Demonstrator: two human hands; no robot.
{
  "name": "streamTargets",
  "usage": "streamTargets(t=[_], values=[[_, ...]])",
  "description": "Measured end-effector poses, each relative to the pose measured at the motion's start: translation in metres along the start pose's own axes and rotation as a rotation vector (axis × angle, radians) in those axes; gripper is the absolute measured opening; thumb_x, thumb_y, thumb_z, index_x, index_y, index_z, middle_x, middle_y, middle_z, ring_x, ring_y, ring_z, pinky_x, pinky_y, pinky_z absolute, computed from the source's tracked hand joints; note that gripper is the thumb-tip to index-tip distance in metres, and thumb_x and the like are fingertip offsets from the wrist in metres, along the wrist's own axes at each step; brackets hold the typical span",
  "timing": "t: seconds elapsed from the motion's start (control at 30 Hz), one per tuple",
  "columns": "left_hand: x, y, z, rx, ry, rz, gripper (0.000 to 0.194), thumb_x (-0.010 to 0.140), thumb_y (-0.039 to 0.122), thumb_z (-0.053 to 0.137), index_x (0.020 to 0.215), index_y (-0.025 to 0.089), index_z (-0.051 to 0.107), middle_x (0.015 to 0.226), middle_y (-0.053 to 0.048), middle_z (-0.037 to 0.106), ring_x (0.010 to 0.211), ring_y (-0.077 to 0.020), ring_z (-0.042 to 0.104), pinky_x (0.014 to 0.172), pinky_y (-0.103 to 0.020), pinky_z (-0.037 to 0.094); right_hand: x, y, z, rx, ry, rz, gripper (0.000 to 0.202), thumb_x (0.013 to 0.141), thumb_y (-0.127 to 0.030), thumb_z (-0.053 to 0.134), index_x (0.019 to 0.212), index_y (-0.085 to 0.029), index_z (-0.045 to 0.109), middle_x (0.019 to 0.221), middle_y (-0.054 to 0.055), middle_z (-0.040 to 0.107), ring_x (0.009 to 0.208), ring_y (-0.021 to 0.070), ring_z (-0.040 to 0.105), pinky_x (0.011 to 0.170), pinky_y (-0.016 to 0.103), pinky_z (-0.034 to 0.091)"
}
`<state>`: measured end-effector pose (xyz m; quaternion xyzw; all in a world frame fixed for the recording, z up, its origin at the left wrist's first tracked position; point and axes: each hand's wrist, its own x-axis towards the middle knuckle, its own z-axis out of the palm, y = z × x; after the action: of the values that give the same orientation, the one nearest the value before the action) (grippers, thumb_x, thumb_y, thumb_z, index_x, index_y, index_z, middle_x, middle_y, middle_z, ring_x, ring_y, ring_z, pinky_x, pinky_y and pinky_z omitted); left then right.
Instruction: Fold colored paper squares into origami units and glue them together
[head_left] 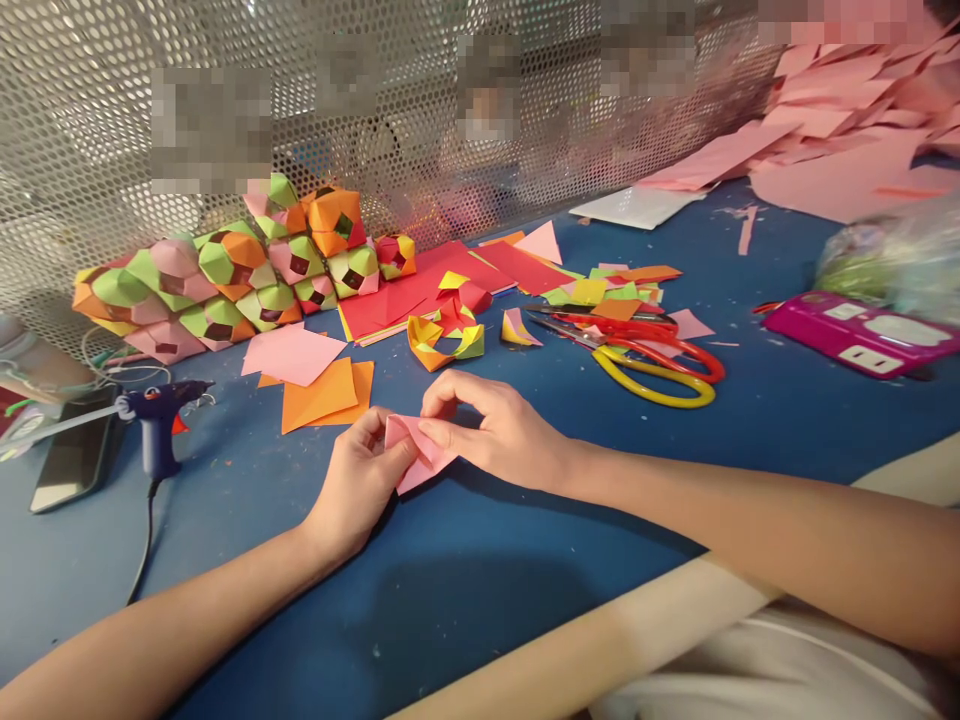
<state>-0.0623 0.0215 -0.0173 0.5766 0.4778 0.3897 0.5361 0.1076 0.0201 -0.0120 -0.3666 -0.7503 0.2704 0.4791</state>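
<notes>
Between my hands is a pink paper square [409, 470], partly folded, held just above the blue table. My left hand [358, 480] pinches its left side with thumb and fingers. The thumb and forefinger of my right hand [499, 430] press on its upper right part, where a fold shows. Just beyond my fingers lies a ring of folded orange, yellow and red paper [427, 345], with a small folded piece [517, 328] to its right. Loose orange paper squares [322, 395] and pink paper squares [292, 352] lie to the left of them.
A blue glue gun [159, 430] with a cord stands at left beside a phone [75, 455]. Folded paper balls [225, 262] are stacked against the perforated metal screen [420, 60]. Scissors [652, 378], red sheets [397, 300], a magenta device [862, 330] and piled pink paper [840, 110] lie further right.
</notes>
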Motion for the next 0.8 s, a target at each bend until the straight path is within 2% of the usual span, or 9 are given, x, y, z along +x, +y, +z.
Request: streamTargets(t=[0.03,0.13,0.4,0.63,0.8], values=[[0.0001,0.0008,-0.0001,0.023,0.005,0.005,0.016,0.070,0.028,0.066,0.072,0.017,0.055,0.068,0.004,0.056,0.061,-0.0094,0.048,0.056,-0.020,0.038,0.0006,-0.0004,0.0005,0.012,-0.021,0.058,0.001,0.081,-0.018,0.056,0.081,-0.017,0.056,0.078,0.001,0.058,0.072,0.0113,0.055,0.068,0.024,0.046],[0.0010,0.0012,-0.0008,0.062,0.019,0.023,0.018,0.069,0.029,0.068,0.070,0.017,0.055,0.065,0.004,0.056,0.059,-0.0090,0.047,0.054,-0.019,0.036,0.0015,-0.0012,0.0021,0.011,-0.087,0.136,0.006,0.081,-0.018,0.055,0.082,-0.017,0.061,0.080,0.001,0.061,0.073,0.0112,0.056,0.067,0.023,0.046],[-0.0011,0.0026,-0.0004,0.061,-0.021,0.020,0.011,0.072,0.023,0.064,0.080,0.016,0.060,0.075,0.002,0.060,0.069,-0.0111,0.052,0.062,-0.020,0.042,0.0005,0.0016,0.0036,-0.031,-0.026,0.068,0.012,0.084,-0.017,0.053,0.078,-0.016,0.064,0.077,0.001,0.064,0.073,0.0113,0.058,0.068,0.023,0.045],[-0.0018,0.0023,-0.0001,0.077,-0.022,0.016,0.005,0.072,0.021,0.059,0.076,0.017,0.059,0.071,0.003,0.057,0.065,-0.0107,0.050,0.058,-0.019,0.040,-0.0022,0.0038,0.0036,-0.054,0.004,0.035,0.018,0.086,-0.016,0.049,0.072,-0.016,0.060,0.073,0.001,0.061,0.069,0.0108,0.056,0.066,0.023,0.044],[-0.0023,-0.0012,-0.0015,0.015,-0.076,0.042,0.003,0.076,0.020,0.058,0.077,0.017,0.057,0.072,0.003,0.055,0.067,-0.0103,0.049,0.062,-0.020,0.041,-0.0032,0.0031,0.0037,-0.065,0.004,0.018,0.022,0.088,-0.016,0.046,0.069,-0.017,0.057,0.068,-0.001,0.059,0.065,0.0098,0.054,0.063,0.022,0.042]])
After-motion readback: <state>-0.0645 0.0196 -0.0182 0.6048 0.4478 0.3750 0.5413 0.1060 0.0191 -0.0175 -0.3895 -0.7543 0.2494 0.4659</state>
